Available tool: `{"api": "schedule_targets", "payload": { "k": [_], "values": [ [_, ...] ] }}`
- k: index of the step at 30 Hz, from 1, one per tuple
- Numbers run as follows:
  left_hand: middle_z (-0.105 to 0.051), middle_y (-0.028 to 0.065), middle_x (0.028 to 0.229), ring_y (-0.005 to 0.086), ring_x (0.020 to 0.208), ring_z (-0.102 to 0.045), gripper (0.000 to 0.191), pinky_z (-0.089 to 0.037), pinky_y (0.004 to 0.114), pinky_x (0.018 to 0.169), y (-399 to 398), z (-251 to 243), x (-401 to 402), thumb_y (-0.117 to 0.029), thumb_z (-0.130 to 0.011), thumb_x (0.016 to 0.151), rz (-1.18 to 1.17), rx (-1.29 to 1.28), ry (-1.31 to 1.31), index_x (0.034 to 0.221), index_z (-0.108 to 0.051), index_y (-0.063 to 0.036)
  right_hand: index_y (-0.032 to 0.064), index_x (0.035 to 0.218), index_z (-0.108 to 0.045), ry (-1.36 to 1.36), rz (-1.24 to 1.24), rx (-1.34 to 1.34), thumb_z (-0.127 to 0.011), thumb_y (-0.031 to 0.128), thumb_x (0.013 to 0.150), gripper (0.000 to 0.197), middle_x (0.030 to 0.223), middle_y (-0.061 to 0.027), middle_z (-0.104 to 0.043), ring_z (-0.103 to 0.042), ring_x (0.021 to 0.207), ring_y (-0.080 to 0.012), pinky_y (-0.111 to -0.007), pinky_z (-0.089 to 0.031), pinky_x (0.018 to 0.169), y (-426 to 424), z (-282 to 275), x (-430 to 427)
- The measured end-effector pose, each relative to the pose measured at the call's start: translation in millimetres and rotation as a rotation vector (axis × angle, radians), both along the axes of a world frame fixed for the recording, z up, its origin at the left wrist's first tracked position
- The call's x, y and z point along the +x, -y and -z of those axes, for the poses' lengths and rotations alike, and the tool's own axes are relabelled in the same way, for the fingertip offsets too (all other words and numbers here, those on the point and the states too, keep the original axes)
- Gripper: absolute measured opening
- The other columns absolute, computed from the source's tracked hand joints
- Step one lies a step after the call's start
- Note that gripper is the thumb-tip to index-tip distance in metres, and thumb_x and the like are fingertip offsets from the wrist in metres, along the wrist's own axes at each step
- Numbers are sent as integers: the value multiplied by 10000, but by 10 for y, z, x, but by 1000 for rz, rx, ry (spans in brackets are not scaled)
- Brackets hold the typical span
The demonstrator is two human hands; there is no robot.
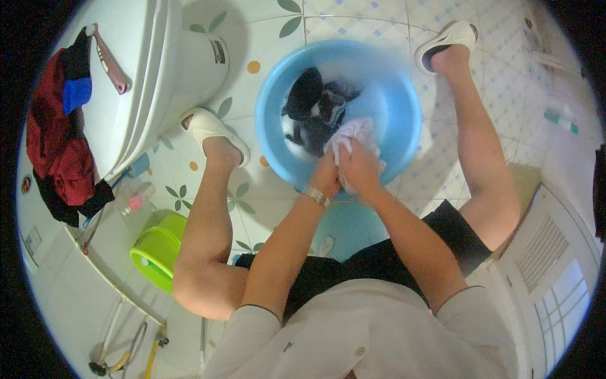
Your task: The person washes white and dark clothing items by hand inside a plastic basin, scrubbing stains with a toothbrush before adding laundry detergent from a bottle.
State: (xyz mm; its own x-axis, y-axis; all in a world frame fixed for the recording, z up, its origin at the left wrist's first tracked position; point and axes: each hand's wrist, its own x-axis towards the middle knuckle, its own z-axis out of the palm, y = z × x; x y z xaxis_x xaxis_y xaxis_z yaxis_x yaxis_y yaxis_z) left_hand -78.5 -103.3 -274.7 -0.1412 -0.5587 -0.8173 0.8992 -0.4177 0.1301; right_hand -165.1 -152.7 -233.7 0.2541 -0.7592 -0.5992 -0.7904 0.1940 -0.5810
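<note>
A round blue plastic basin (409, 118) stands on the tiled floor between my feet. Over its near side, my left hand (327, 173) and my right hand (358, 166) are close together, both gripping a bunched white cloth (356, 131). Part of the cloth hangs down by the basin's near wall. Dark garments (305, 94) lie heaped in the basin's left half, with black, grey and white parts among them. A metal watch or bracelet (318, 196) is on my left wrist. A blurred haze covers the basin's far right part.
At the left is a white washing machine or similar white fixture (137, 94), bearing a pink-handled brush (110, 66) and dark red and black clothing (61, 142). A green bucket (158, 251), a pink bottle (138, 198) and a pipe (118, 291) are nearby. A white door (544, 246) stands at the right.
</note>
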Motion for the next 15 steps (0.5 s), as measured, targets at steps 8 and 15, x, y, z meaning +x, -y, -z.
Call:
{"api": "schedule_targets", "payload": {
  "k": [8, 15],
  "values": [
    [-611, 71, 1205, 192, 1067, -593, 377, -488, 359, 851, 61, -107, -13, -364, -458, 998, 513, 4, 293, 1268, -521, -108, 45, 1024, -613, -365, -381, -408, -547, 324, 898, 314, 1069, -189, -646, -632, 937, -391, -505, -507, 749, 815, 1116, -425],
    [-549, 54, 1330, 195, 1157, -551, 421, -448, 374, 923, -106, -172, -46, -402, -488, 981, 349, 204, 396, 1297, -508, -125, 99, 1117, -620, -229, -941, -699, -658, 275, 825, 343, 1286, -133, -518, -478, 1196, -377, -460, -463, 921, 828, 874, -380]
  ]
}}
